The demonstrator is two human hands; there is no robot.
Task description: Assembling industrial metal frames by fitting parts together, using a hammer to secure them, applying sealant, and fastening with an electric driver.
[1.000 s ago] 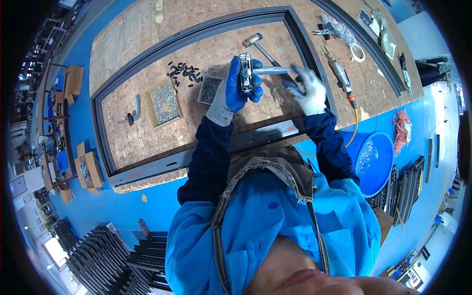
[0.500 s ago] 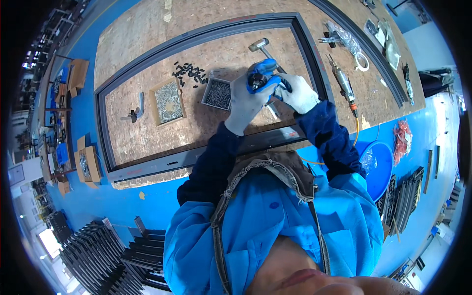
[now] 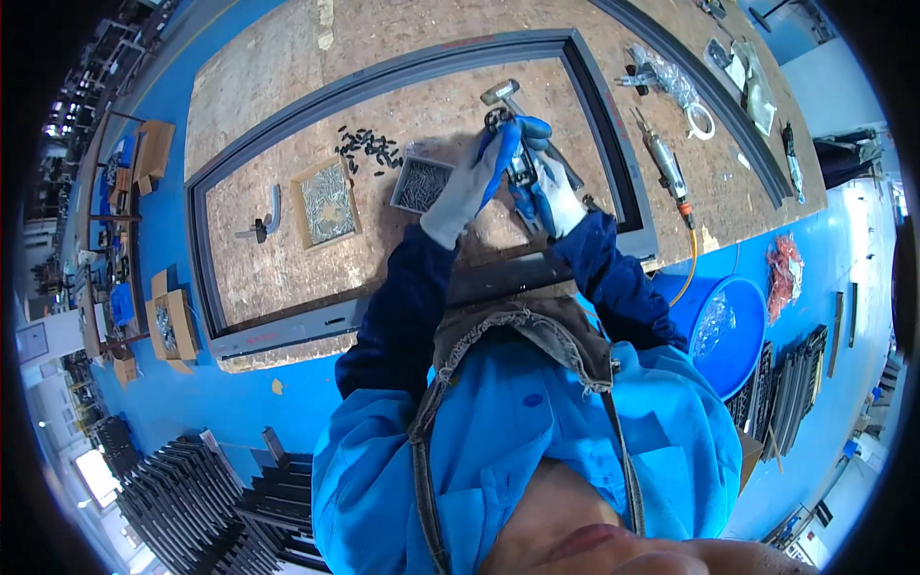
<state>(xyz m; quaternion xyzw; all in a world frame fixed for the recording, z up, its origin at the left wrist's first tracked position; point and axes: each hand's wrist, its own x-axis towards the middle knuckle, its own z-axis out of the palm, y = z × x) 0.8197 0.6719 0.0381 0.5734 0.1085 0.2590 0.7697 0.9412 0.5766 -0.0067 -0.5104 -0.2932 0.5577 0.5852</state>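
Observation:
Above the lower right of a dark grey metal frame (image 3: 383, 69), both my hands are close together in white gloves with blue palms. My left hand (image 3: 479, 177) is closed round a dark, shiny hardware piece (image 3: 520, 171), whose exact kind I cannot make out; a black end shows above its fingers. My right hand (image 3: 554, 187) grips the same piece from the right side. Just beyond them lies a hammer (image 3: 500, 92), its handle partly hidden by my hands. Left of my left wrist stands a small box of dark screws (image 3: 422, 184).
An open carton of silver screws (image 3: 328, 201), scattered black pieces (image 3: 369, 149) and a clamp-like tool (image 3: 268, 216) lie inside the frame. To the right are an air screwdriver (image 3: 666, 163) with an orange hose, a tape roll (image 3: 701, 121) and another long profile (image 3: 709, 101). A blue bin (image 3: 738, 350) stands below.
My hands have turned the piece, so its long shiny side now shows between them. My right hand has shifted left and lower, with its fingers more upright.

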